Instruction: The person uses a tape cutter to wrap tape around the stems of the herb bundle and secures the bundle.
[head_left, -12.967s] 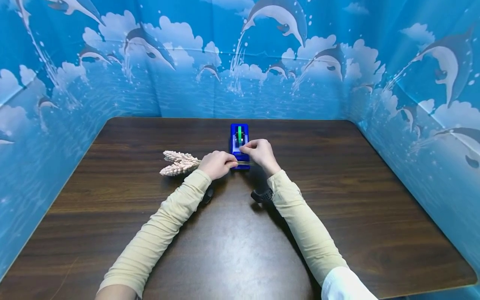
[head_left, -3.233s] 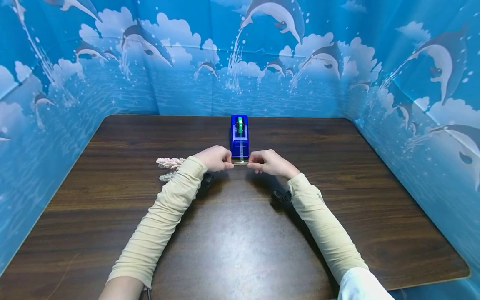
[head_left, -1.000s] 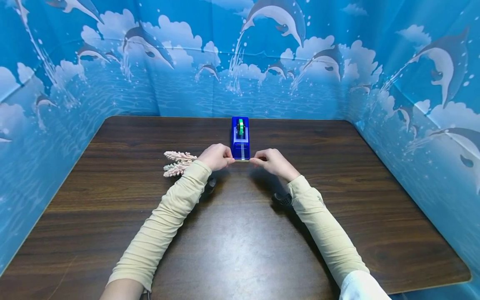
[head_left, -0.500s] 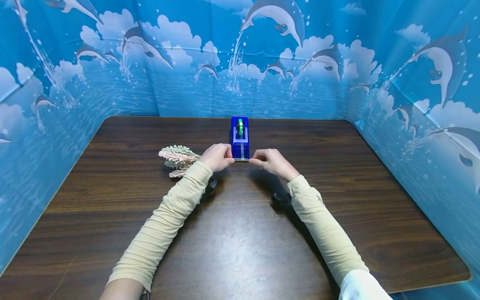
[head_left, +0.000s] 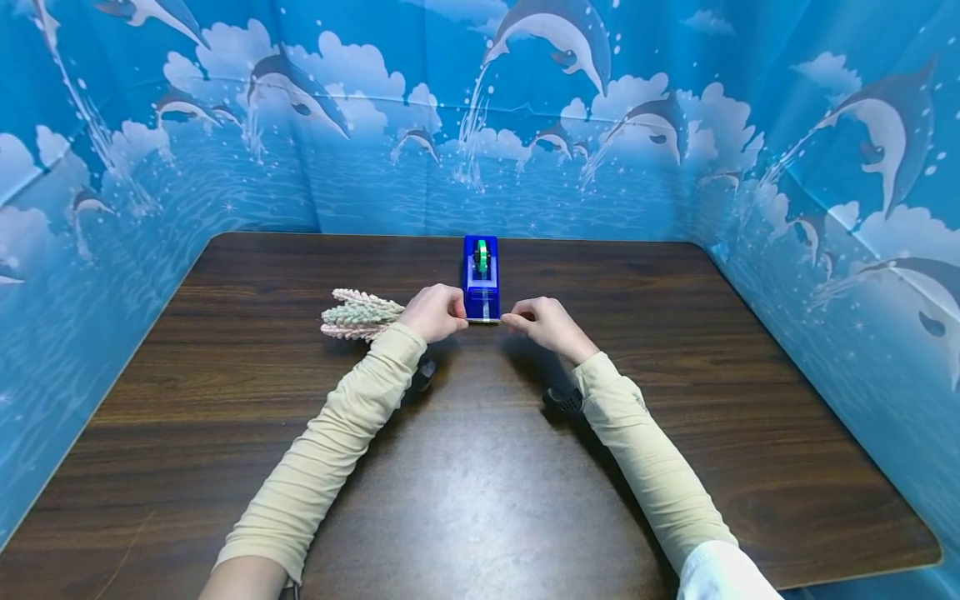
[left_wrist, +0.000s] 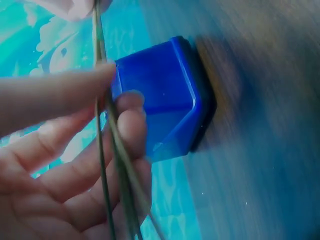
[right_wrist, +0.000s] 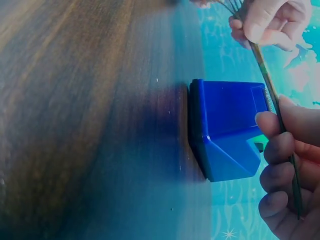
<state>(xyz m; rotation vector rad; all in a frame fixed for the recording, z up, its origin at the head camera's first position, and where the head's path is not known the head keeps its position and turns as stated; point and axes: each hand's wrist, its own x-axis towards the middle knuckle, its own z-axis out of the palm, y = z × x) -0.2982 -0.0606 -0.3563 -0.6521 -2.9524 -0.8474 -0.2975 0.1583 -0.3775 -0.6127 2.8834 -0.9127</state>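
A bunch of artificial flower sprigs with pink and pale green heads lies sideways, its heads to the left of my left hand. That hand pinches the thin stems between thumb and fingers. Farther along, my right hand grips the stem ends, thumb against curled fingers. Between the hands the stems run level, just in front of the blue tape dispenser. A clear tape strip reaches from the dispenser toward the stems. Its green roll sits at the back.
The dark wooden table carries the dispenser near its far edge. A blue dolphin-print curtain surrounds the back and sides. Black wrist devices sit under both forearms.
Earlier my right hand was at the dispenser; then tape stretched out to the stems. Since then the stems have moved up against the dispenser's front, and the flower heads have turned over.
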